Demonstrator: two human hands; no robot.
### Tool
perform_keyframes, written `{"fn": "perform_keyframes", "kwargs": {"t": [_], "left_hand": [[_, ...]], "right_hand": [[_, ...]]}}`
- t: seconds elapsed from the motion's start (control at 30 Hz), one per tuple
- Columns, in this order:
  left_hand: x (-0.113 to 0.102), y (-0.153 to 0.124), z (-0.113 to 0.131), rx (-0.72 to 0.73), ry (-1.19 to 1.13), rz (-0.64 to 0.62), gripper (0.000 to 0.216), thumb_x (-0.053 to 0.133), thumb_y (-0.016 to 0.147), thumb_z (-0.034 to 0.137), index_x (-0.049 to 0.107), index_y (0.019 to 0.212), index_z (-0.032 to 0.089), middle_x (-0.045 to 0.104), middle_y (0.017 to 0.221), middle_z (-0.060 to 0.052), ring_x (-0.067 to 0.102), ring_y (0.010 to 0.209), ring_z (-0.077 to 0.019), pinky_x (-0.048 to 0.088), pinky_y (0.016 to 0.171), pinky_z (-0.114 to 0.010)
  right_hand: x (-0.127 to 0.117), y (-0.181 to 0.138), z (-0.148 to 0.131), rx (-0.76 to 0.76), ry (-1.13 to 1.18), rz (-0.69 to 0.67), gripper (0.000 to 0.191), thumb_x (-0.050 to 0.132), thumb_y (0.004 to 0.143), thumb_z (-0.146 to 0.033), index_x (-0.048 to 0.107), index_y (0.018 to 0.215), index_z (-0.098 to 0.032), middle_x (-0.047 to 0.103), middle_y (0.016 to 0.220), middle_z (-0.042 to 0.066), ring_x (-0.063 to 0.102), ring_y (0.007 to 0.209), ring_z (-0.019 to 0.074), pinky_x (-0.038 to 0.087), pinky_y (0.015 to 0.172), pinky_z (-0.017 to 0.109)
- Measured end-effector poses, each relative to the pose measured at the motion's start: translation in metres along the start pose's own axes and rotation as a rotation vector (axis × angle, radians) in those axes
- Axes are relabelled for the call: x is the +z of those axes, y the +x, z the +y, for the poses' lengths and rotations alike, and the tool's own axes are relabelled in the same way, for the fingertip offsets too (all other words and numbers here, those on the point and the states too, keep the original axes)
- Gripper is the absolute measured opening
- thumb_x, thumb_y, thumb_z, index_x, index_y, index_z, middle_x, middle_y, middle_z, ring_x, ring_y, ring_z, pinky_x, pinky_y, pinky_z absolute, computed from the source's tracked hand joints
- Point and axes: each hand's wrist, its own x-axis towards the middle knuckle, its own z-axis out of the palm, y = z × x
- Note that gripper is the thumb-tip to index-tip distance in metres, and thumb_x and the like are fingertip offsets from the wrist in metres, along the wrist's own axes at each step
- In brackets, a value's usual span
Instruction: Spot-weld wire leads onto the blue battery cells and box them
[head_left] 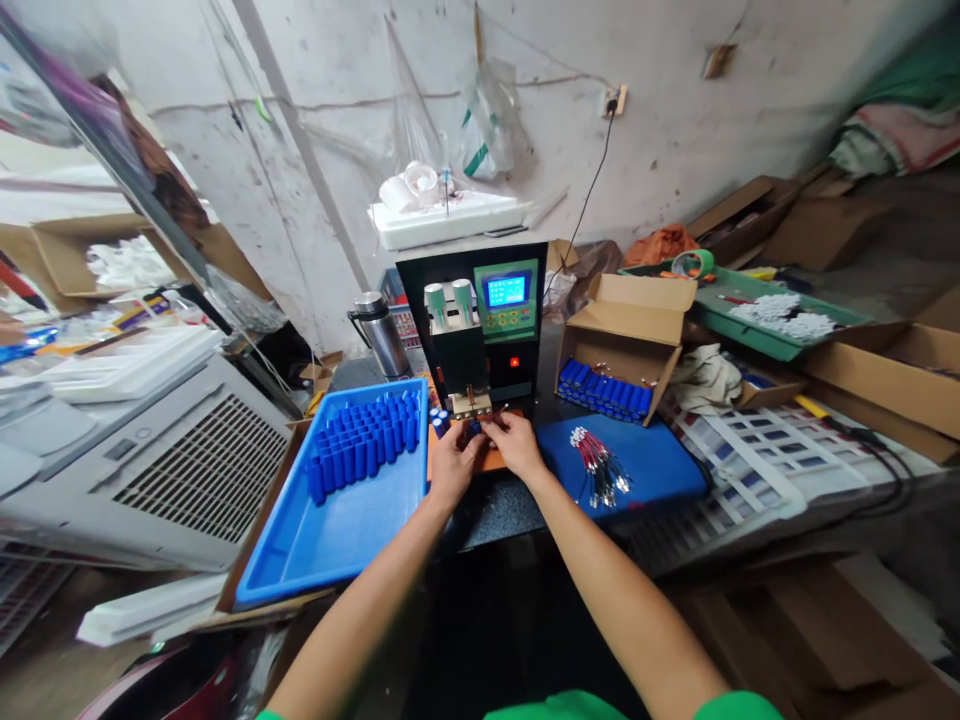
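Note:
My left hand (pixel 452 462) and my right hand (pixel 514 441) meet under the head of a black spot-welding machine (pixel 480 325), fingers pinched together around a small blue cell (pixel 474 427) that is mostly hidden. An orange pad (pixel 495 458) lies beneath the hands. A few blue cells (pixel 438 418) stand just left of the welder head. To the left, a blue tray (pixel 337 525) holds several blue cylindrical cells (pixel 364 442). On the right, a bundle of red-and-white wires (pixel 600 470) rests on a blue mat (pixel 645 465).
An open cardboard box (pixel 626 335) with blue cells stands right of the machine. A steel flask (pixel 381 332) is behind the tray. A grey fan unit (pixel 150 470) fills the left. A green tray (pixel 757 320) and white plastic holders (pixel 750 450) lie at right.

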Motion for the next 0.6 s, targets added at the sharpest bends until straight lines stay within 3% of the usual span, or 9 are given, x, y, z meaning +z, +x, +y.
{"fn": "perform_keyframes", "kwargs": {"t": [0.17, 0.47, 0.6], "left_hand": [[-0.002, -0.001, -0.006, -0.005, 0.03, -0.001, 0.029, 0.063, 0.081, 0.031, 0.066, 0.105, 0.016, 0.069, 0.085, -0.002, 0.062, 0.076, -0.0154, 0.05, 0.072, -0.026], [-0.005, -0.009, -0.003, -0.088, -0.047, 0.006, 0.034, 0.062, 0.076, 0.023, 0.063, 0.109, 0.017, 0.069, 0.105, -0.008, 0.066, 0.097, -0.0213, 0.051, 0.09, -0.038], [-0.01, -0.024, 0.0, -0.207, -0.09, 0.074, 0.032, 0.063, 0.078, 0.03, 0.062, 0.105, 0.015, 0.069, 0.1, -0.011, 0.068, 0.088, -0.0221, 0.055, 0.078, -0.037]], "right_hand": [[-0.001, -0.001, -0.002, 0.016, 0.066, -0.033, 0.027, 0.066, 0.073, -0.044, 0.065, 0.07, -0.017, 0.062, 0.064, 0.001, 0.053, 0.053, 0.014, 0.043, 0.052, 0.025], [-0.003, -0.002, -0.003, 0.057, 0.123, -0.065, 0.025, 0.066, 0.069, -0.042, 0.063, 0.071, -0.018, 0.06, 0.062, 0.001, 0.053, 0.054, 0.0146, 0.043, 0.052, 0.025], [-0.005, -0.004, -0.002, 0.043, 0.082, -0.071, 0.023, 0.065, 0.07, -0.04, 0.06, 0.067, -0.018, 0.061, 0.061, 0.001, 0.054, 0.054, 0.0149, 0.043, 0.053, 0.025]]}}
